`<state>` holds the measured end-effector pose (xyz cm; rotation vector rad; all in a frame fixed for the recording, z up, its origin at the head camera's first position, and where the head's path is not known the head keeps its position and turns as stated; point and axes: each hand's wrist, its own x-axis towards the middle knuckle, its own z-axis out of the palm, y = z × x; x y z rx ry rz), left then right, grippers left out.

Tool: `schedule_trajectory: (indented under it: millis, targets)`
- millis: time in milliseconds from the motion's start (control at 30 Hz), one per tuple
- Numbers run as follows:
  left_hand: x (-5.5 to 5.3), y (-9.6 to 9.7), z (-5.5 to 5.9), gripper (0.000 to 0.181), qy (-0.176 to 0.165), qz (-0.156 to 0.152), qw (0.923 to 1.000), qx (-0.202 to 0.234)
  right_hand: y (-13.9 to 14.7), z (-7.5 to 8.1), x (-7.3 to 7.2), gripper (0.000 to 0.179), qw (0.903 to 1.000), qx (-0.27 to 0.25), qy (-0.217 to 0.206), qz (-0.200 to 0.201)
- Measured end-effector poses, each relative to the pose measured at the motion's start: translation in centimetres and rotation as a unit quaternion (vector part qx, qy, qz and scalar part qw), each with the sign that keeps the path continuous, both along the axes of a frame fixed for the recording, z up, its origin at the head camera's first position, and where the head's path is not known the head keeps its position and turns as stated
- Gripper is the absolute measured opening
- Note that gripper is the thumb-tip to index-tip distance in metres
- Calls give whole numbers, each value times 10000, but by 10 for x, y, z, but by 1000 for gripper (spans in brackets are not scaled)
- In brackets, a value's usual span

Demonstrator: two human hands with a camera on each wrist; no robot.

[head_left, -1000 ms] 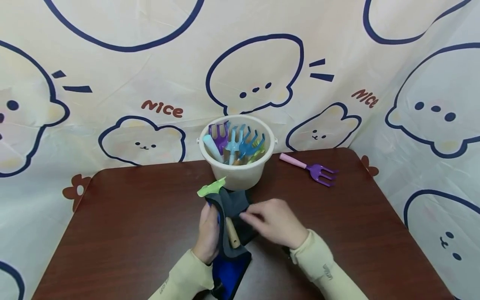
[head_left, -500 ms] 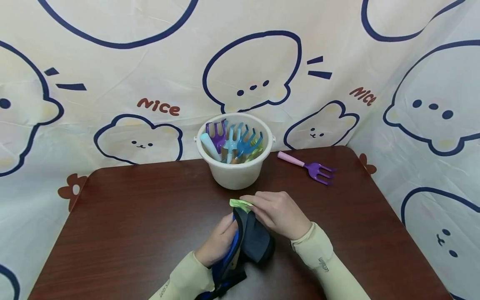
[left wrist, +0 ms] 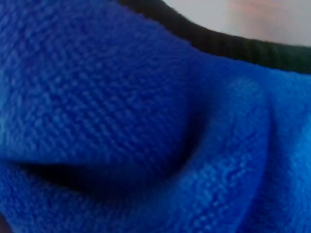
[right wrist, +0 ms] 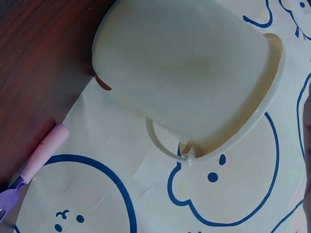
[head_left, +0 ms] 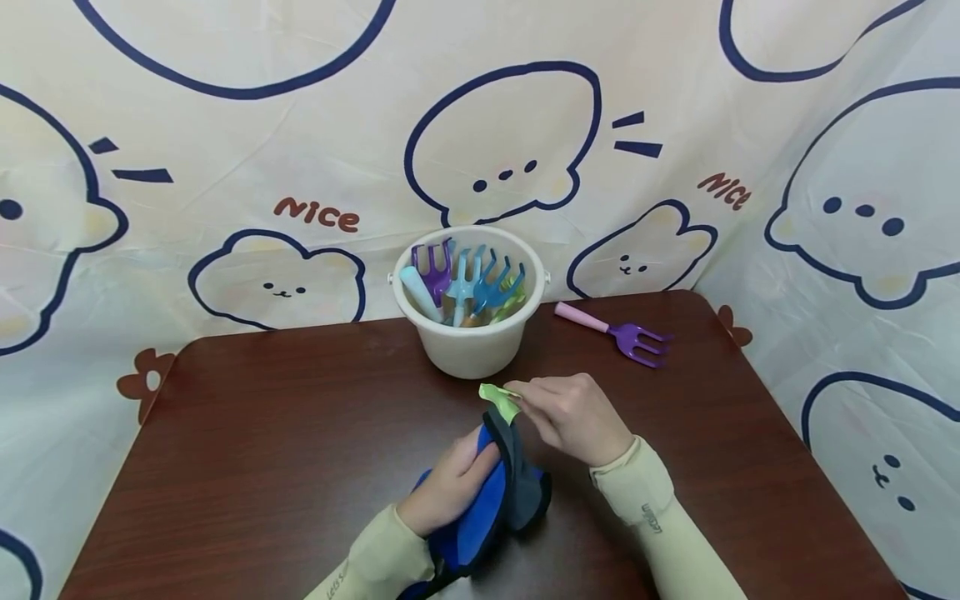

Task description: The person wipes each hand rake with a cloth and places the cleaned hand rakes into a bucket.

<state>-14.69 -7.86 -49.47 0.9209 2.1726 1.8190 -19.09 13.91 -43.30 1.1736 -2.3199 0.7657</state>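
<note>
My left hand [head_left: 453, 483] grips a thick cloth [head_left: 480, 512], fuzzy blue on one face and dark grey on the other, with black edging. The blue cloth [left wrist: 97, 97] fills most of the left wrist view, covering the hand there. Out of its top pokes the light green head of a small garden tool [head_left: 498, 398]; the rest of this tool is hidden in the folds. My right hand [head_left: 573, 417] has its thumb and fingertips at the green head, pinching its edge. Only a sliver of that hand [right wrist: 307, 131] shows at the right edge of the right wrist view.
Behind the hands stands a white bucket [head_left: 472, 354] holding several small forks and other tools in purple, blue and green. A purple fork [head_left: 636, 342] with a pink handle lies on the brown table [head_left: 285, 442] to its right. A printed curtain [head_left: 300, 150] hangs behind.
The cloth and green tool have moved right and turned, so the wooden handle seen earlier is covered and more blue shows. My right hand has moved from the cloth's side up to the green head.
</note>
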Motion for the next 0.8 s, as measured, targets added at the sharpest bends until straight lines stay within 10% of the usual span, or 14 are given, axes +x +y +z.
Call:
schedule_trajectory:
  millis: [467, 800]
  targets:
    - [3, 7, -4, 14, 68, 51, 9996, -278, 11, 0, -6, 27, 9994, -90, 91, -315]
    - [4, 5, -5, 29, -629, -15, 9949, -784, 20, -3, -12, 25, 9970, -100, 376, -670]
